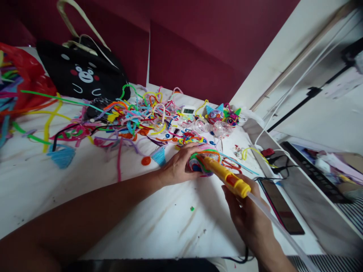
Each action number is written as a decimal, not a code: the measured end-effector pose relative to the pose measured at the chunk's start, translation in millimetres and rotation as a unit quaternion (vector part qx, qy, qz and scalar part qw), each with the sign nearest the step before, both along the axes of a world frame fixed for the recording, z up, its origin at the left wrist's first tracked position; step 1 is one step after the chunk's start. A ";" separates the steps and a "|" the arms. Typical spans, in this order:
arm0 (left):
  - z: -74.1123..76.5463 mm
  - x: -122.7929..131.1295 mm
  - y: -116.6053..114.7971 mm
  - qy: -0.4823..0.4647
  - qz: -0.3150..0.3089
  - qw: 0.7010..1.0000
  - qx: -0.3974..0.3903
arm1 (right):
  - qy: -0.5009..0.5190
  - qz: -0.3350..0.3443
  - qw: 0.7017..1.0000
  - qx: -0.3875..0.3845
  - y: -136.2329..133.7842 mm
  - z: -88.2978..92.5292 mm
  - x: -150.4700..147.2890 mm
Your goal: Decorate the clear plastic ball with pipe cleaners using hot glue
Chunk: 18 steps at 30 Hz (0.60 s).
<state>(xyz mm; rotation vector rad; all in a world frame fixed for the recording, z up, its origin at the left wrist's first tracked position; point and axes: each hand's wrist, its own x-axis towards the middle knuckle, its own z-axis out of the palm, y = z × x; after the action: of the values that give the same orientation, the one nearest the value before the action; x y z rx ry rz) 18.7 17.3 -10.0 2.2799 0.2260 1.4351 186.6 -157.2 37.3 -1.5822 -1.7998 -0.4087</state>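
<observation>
A white table [159,226] is under everything, and its left side is cut off. A black bag [86,85] with a bear face stands at the back; I can't see what is inside it. The red bag [34,75] on the left is full of fuzzy sticks, and the picture's edge cuts it off too. A big, messy pile of bright fuzzy sticks [136,113] lies in the middle.

The right hand [251,213] is wrapped around a yellow glue gun [225,175], hiding its handle. A long, clear stick [280,226] pokes out of the back and runs off the bottom. The left arm reaches across, and the left hand [178,164] curls around a stripy ball [197,158], just above the table. The gun's nose covers part of it; I can't tell if they touch. A clear ball [222,129] behind has reddish bits showing.
</observation>
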 end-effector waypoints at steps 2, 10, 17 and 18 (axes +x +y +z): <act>0.7 -1.2 0.0 0.010 -0.001 1.000 -0.001 | 0.096 0.005 0.995 -0.026 -1.9 1.2 2.4; -3.6 -1.2 2.1 0.019 -0.005 1.000 -0.015 | 0.495 -0.011 0.851 -0.174 -16.9 18.7 23.7; -2.4 -2.6 1.8 0.027 -0.008 0.999 -0.038 | 0.538 -0.054 0.764 -0.352 -34.0 8.4 36.3; -2.3 -2.7 1.5 0.030 -0.007 0.999 -0.040 | 0.523 -0.044 0.761 -0.381 -34.0 5.0 37.6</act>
<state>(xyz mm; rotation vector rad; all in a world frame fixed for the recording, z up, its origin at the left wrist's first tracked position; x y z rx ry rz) 16.0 18.8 -12.3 2.2574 0.2814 1.3285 224.2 -191.2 42.2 -1.8060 -0.9659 1.1394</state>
